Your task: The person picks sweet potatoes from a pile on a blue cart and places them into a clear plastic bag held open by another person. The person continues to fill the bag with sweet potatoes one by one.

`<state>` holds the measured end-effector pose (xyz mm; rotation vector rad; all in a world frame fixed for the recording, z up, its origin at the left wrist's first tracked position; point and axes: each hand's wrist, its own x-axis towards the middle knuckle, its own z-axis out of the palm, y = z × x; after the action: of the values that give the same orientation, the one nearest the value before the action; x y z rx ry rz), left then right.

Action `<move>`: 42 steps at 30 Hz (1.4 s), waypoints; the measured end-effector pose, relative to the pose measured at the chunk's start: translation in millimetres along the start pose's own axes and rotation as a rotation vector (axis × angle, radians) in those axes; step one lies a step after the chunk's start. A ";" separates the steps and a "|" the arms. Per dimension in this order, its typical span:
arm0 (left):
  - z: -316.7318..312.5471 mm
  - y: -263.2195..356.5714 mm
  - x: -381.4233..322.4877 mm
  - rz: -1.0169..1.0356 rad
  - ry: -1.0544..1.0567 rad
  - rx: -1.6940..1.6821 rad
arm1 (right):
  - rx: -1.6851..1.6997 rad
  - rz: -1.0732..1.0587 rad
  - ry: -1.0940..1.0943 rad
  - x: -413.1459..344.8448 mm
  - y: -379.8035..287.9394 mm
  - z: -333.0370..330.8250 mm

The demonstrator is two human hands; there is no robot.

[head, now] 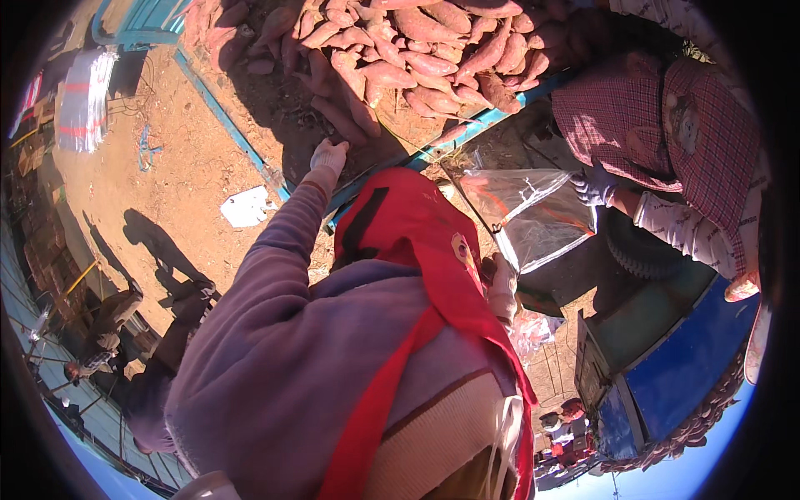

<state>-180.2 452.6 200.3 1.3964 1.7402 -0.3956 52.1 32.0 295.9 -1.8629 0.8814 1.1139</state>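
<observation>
My left hand [329,156], in a pale glove, rests at the shaded end of a blue metal frame, close to long sweet potatoes [340,119]; its fingers are curled, and whether they hold anything is unclear. Partly hidden by the red apron [406,219], my right hand [502,289], also gloved, is beside the lower corner of a clear plastic bag [544,219] with orange-red stripes. A person in a plaid garment has a gloved hand at the bag's far edge. A thin dark rod with a hooked end runs along the bag's near side.
A large heap of sweet potatoes [425,62] lies beyond the blue frame rail [481,125]. A white plate-like piece [247,206] and a stack of striped bags [84,103] are on the bare ground. At right are a tyre [637,247] and a blue vehicle side [694,362]. People stand lower left.
</observation>
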 end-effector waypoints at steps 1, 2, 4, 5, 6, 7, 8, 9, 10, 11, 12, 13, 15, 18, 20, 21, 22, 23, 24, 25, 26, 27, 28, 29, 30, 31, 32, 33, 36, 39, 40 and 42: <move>-5.9 7.2 0.3 0.024 0.034 -0.044 | 0.044 -0.024 -0.013 -6.6 -6.2 0.7; -11.6 17.1 3.2 0.048 0.062 -0.091 | 0.044 -0.042 -0.001 -12.0 -13.1 2.5; -20.6 42.9 14.2 0.090 0.097 -0.205 | 0.110 -0.070 -0.010 -21.1 -25.0 8.3; -25.6 58.9 24.1 0.088 0.134 -0.157 | 0.128 -0.076 -0.017 -25.4 -30.0 11.3; -28.0 74.8 36.8 0.126 0.187 -0.128 | 0.129 -0.085 -0.031 -29.2 -33.7 15.2; -28.3 92.8 53.3 0.059 0.191 -0.061 | 0.125 -0.088 -0.012 -33.3 -36.7 18.3; -25.7 108.5 70.9 0.038 0.226 -0.005 | 0.117 -0.098 -0.027 -37.6 -38.3 21.5; -21.4 121.9 88.8 -0.008 0.230 0.036 | 0.109 -0.104 -0.022 -41.6 -39.4 24.6; -18.7 126.5 103.6 -0.021 0.189 0.062 | 0.105 -0.122 -0.034 -45.8 -39.5 27.4; -16.9 129.7 118.0 0.012 0.170 0.104 | 0.059 -0.127 -0.035 -49.1 -39.6 29.9; -16.2 131.6 129.6 0.049 0.177 0.074 | 0.039 -0.120 -0.026 -52.6 -38.8 31.7; -15.1 130.9 135.8 0.058 0.124 0.007 | 0.024 -0.125 -0.023 -55.3 -38.6 33.5; -19.6 126.8 136.2 0.043 0.175 -0.137 | 0.019 -0.118 -0.034 -59.2 -39.5 36.1; -37.2 123.8 109.3 0.106 0.189 -0.116 | 0.025 -0.104 -0.051 -59.9 -48.6 38.5; -56.9 124.3 83.3 0.123 0.287 -0.143 | 0.059 -0.154 -0.084 -59.6 -61.1 41.8; -65.6 124.4 70.9 0.122 0.343 -0.179 | 0.088 -0.175 -0.092 -59.4 -69.4 45.7; -72.4 124.3 59.1 0.124 0.400 -0.216 | 0.074 -0.236 -0.154 -60.3 -79.4 49.7; -78.5 123.6 47.5 0.127 0.456 -0.251 | 0.059 -0.272 -0.178 -60.8 -90.8 56.8; -84.3 123.6 36.2 0.189 0.429 -0.308 | 0.004 -0.362 -0.208 -63.4 -101.3 66.2; -84.8 124.4 22.5 0.292 0.281 -0.440 | -0.040 -0.474 -0.267 -66.9 -111.1 77.3; -83.1 126.1 7.3 0.402 0.129 -0.560 | -0.046 -0.618 -0.375 -68.5 -122.8 93.7; -78.7 130.6 -9.7 0.424 -0.004 -0.688 | -0.054 -0.710 -0.451 -71.0 -134.0 110.9; -74.6 136.9 -28.2 0.391 -0.287 -0.890 | -0.084 -0.752 -0.585 -76.5 -143.1 121.6; -59.8 144.8 -51.9 0.290 -0.581 -1.105 | -0.100 -0.718 -0.651 -80.4 -151.8 131.1; -43.3 155.7 -75.4 0.263 -0.614 -0.983 | -0.027 -0.716 -0.732 -82.9 -157.6 142.4; -27.8 165.8 -97.5 0.269 -0.668 -0.871 | 0.065 -0.740 -0.855 -84.1 -163.4 147.5; -8.5 171.9 -122.1 0.314 -0.810 -0.837 | 0.119 -0.659 -0.832 -84.5 -165.1 147.2; 9.6 174.9 -143.6 0.392 -1.001 -0.855 | 0.185 -0.660 -0.917 -83.6 -164.1 144.8; 38.2 174.7 -154.4 0.562 -0.975 -0.517 | 0.278 -0.326 -0.646 -68.7 -147.6 97.7; 38.4 157.4 -118.7 0.294 -0.805 -0.442 | 0.619 -0.253 -0.379 -45.6 -102.7 42.7; 33.3 148.8 -103.8 0.228 -0.709 -0.378 | 0.697 -0.217 -0.288 -35.5 -88.8 22.4; 15.2 131.1 -75.5 0.230 -0.352 -0.021 | 0.845 -0.200 -0.149 -11.5 -65.7 -8.5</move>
<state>-53.3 436.4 282.4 1.3983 1.2822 -0.4628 106.7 56.5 326.5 -1.1182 0.8700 0.5968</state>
